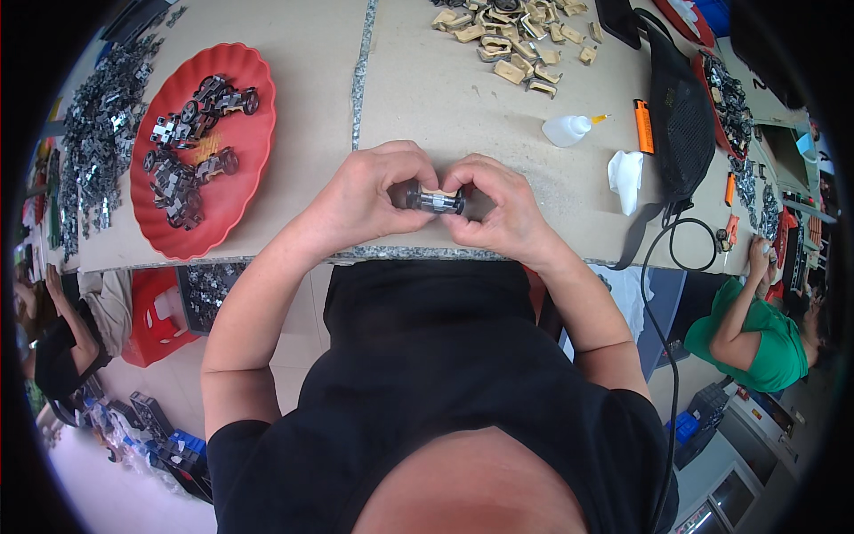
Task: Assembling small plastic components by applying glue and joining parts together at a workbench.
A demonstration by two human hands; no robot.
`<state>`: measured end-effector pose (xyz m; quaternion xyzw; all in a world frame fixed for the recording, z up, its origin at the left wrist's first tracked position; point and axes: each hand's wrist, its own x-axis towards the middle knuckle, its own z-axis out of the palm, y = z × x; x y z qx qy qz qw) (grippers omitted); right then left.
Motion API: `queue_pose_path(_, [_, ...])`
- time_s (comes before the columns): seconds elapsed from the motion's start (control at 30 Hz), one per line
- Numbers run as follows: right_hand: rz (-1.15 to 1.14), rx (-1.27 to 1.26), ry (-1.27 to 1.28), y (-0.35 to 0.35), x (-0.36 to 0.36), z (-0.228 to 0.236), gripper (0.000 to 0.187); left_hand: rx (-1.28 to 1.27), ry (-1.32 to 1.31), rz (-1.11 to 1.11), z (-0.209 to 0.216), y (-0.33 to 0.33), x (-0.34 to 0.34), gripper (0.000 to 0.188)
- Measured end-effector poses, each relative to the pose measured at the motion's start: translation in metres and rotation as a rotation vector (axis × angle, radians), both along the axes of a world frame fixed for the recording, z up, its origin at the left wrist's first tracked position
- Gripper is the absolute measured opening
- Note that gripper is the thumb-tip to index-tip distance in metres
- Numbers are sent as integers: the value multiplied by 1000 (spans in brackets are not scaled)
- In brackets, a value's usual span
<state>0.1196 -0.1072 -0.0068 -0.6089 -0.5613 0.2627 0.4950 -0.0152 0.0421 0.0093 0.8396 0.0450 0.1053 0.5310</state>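
Note:
Both hands meet near the table's front edge, closed around a small toy-car part [438,202] with silver, black and tan pieces and dark, wheel-like ends. My left hand [366,191] pinches its left end between thumb and curled fingers. The other end is gripped the same way by my right hand [503,209]. To the left, a red scalloped plate [236,191] holds several similar dark parts with wheels [182,182]. Loose tan plastic pieces [516,44] lie heaped at the far side.
A heap of small grey parts [102,133] covers the table's left. Rightward are a white squeeze bottle [567,131], an orange lighter [643,126], white tissue [625,181] and a black mesh bag [680,116] with a cable. A person in green [756,338] sits at right; another works at left.

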Motion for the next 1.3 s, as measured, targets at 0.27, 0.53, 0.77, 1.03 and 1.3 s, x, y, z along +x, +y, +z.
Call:
queue_pose_path(0.27, [11, -47, -3, 0, 0, 1, 24, 20, -15, 11, -9, -1, -3, 26])
queue_pose_path(0.53, [8, -69, 110, 0, 5, -4, 25, -195, 36, 11, -11, -3, -6, 22])
queue_pose_path(0.77, [77, -102, 421, -3, 12, -7, 21, -169, -94, 132, -15, -11, -11, 20])
queue_pose_path(1.03, [176, -143, 677, -3, 20, -4, 23, -239, -153, 254, -19, -16, -12, 29])
queue_pose_path(1.3, [91, -195, 755, -6, 12, -3, 21, -95, -162, 272, -14, -23, -15, 33])
